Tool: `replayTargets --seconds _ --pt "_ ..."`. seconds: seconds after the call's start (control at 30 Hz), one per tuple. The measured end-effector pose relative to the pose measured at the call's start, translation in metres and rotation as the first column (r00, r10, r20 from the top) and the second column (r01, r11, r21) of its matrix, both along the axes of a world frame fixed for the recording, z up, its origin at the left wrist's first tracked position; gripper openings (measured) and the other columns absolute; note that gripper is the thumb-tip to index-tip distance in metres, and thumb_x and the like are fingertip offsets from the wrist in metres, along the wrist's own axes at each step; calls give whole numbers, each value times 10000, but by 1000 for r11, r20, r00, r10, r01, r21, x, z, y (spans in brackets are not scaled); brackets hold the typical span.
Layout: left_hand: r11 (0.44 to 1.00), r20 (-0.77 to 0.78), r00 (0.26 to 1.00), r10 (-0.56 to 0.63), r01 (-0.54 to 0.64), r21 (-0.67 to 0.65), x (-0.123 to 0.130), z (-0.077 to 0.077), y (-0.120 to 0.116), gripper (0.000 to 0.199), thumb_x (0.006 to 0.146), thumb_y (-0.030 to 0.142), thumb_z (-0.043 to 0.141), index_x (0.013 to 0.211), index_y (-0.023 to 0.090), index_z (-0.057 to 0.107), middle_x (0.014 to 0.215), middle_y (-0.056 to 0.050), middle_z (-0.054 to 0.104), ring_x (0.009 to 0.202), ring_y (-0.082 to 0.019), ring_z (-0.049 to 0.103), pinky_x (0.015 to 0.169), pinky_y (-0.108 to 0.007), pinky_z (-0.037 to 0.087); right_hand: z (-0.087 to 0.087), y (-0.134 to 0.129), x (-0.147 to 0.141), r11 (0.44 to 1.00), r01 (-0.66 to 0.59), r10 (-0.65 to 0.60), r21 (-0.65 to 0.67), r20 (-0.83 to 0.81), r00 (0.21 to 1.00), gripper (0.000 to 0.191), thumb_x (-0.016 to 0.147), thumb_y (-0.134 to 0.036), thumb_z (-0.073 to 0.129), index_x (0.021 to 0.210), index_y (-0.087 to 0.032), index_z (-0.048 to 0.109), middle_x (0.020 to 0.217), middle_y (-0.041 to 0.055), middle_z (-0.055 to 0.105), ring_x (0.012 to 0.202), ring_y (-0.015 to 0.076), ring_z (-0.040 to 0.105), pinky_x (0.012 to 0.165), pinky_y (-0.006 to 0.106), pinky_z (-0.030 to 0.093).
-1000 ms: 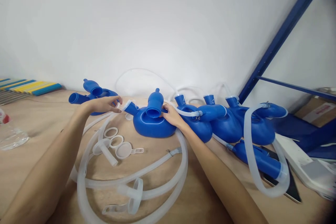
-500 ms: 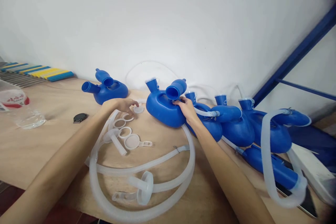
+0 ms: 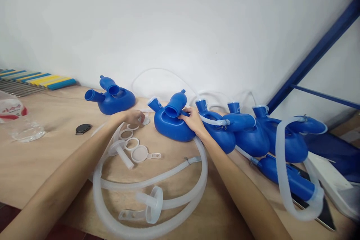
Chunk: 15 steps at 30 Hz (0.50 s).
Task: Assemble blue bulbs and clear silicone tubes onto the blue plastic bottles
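My right hand (image 3: 192,120) is closed on the handle of a blue bottle (image 3: 170,129), which rests on the table with a loose blue cup piece (image 3: 176,103) lying over its handle. The bottle's neck, at its left, bears a white cap (image 3: 152,101). My left hand (image 3: 133,117) has its fingers closed at a translucent cap (image 3: 145,120) left of the bottle. Below that hand lie several white rings, among them a ring (image 3: 132,143), and a round cap with a strap (image 3: 140,154). A stemmed funnel piece (image 3: 123,153) is beside them.
A coiled translucent hose (image 3: 202,172) lies in front of me. Another blue bottle (image 3: 118,101) stands at left, and several blue bottles (image 3: 253,138) at right. A water bottle (image 3: 25,123), a black watch-like disc (image 3: 83,128) and a white box (image 3: 329,180) are also there.
My right hand has tipped the blue bottle and cup piece slightly left and lower. My left hand's fingers have come together on the small cap. The view has shifted a little.
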<state>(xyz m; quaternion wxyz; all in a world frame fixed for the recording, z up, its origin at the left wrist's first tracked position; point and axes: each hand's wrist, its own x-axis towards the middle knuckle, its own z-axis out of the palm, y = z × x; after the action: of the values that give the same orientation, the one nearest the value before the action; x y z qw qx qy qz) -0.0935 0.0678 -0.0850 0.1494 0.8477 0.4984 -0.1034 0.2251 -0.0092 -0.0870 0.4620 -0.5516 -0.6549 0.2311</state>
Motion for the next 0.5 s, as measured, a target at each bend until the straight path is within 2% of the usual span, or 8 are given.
replayTargets --seconds 0.1,0.2,0.3,0.4,0.5 --pt "998 -26 998 60 -61 -35 -9 13 -4 739 658 592 733 1296 233 632 1328 -116 661 1177 -302 635 918 -319 514 -1 0 0 1000 -14 14 -19 -3 1000 174 674 -302 738 808 -193 721 994 65 734 1034 286 649 995 439 469" --pt "987 -107 985 132 -141 -80 -14 19 -8 868 538 575 817 1314 243 616 1325 -132 673 1076 -320 684 828 -334 535 -2 0 1 999 -44 45 -24 10 999 163 691 -306 718 803 -188 703 946 58 728 994 278 658 979 435 474" --pt "978 -176 971 161 -181 -102 -10 15 -9 852 455 536 862 1224 237 651 1213 -138 725 1010 -339 701 763 -345 532 -2 0 1 998 -61 61 -19 14 998 153 700 -303 702 799 -188 689 929 55 723 984 273 660 983 434 474" --pt "981 -171 973 155 -172 -91 -4 10 -9 811 470 531 853 1195 232 651 1196 -131 734 1025 -334 695 750 -334 526 -3 0 1 998 -62 62 -7 11 998 155 701 -297 698 812 -190 687 961 59 724 998 272 657 990 436 471" --pt "984 -146 978 148 -160 -72 -5 13 -11 751 517 530 823 1187 232 662 1223 -120 728 1017 -316 699 768 -322 527 -4 1 1 997 -71 71 1 17 997 151 701 -295 698 811 -191 689 962 55 724 994 266 657 992 431 472"
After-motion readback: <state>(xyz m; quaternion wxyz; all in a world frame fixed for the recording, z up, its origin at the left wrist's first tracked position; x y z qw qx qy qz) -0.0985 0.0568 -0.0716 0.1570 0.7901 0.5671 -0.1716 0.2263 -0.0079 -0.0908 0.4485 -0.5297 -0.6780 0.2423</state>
